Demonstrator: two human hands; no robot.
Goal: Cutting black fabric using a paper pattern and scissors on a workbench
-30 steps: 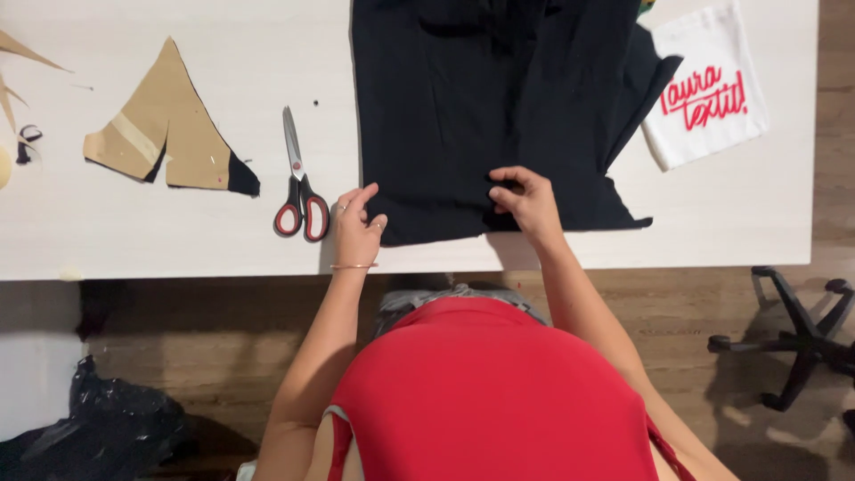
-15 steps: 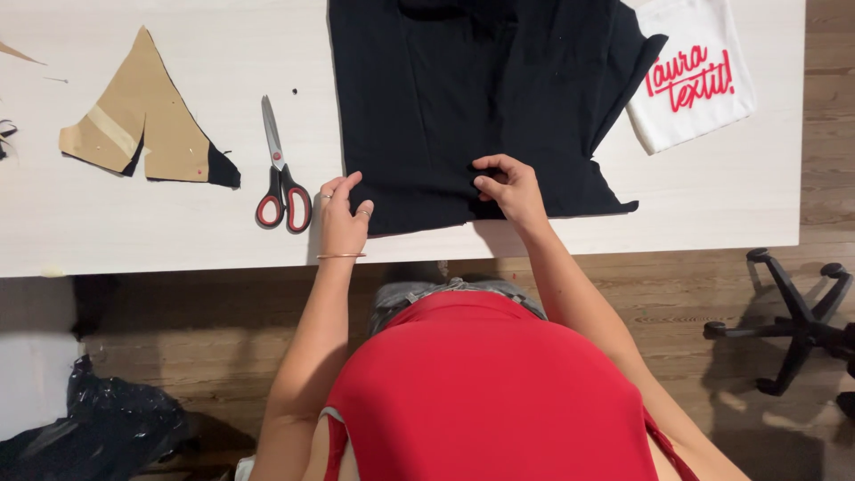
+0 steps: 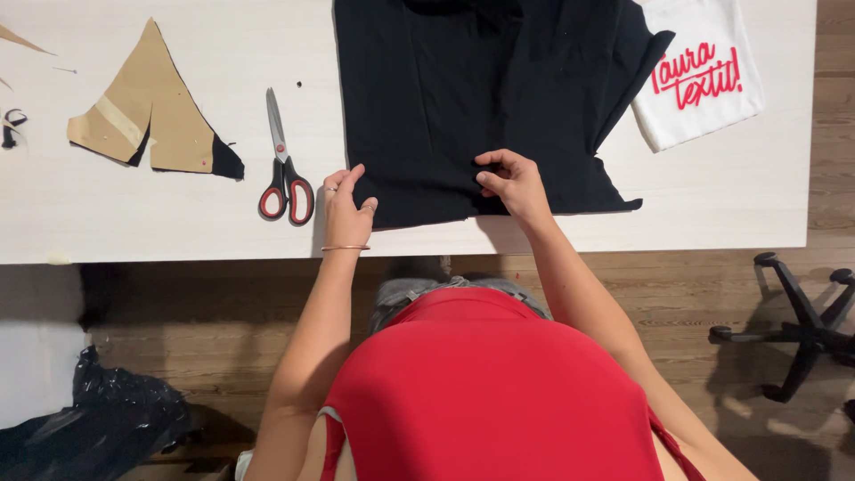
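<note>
Since a second ago, the whole scene has slid a little to the left in the head view, and the right hand (image 3: pixel 508 183) has crept further onto the black fabric (image 3: pixel 481 98), while the left hand (image 3: pixel 346 203) stays at the cloth's near left corner.

Head view, looking straight down: a person in a red top stands at a pale wooden bench (image 3: pixel 178 223). One large piece of black fabric lies spread flat on the middle of the bench, its near edge just short of the bench's front edge. The left hand rests on that edge with the fingers loosely extended, pressing the cloth rather than gripping it. The right hand is curled, fingertips and thumb drawn together in a pinch on the fabric near its lower middle.

As a judgement, the work looks early: the cloth is laid out and being smoothed or gathered, and no cut under way can be seen. The one pair of scissors (image 3: pixel 283 169), with red and black handles, lies untouched just beside the left hand.

Counted further: one tan paper pattern piece (image 3: pixel 147 120) to the far left, one white cloth with red lettering (image 3: pixel 699 80) at the upper right, touching the black fabric's edge, one black bag (image 3: pixel 107 428) on the floor, and one chair base (image 3: pixel 802 325) at the right.
</note>
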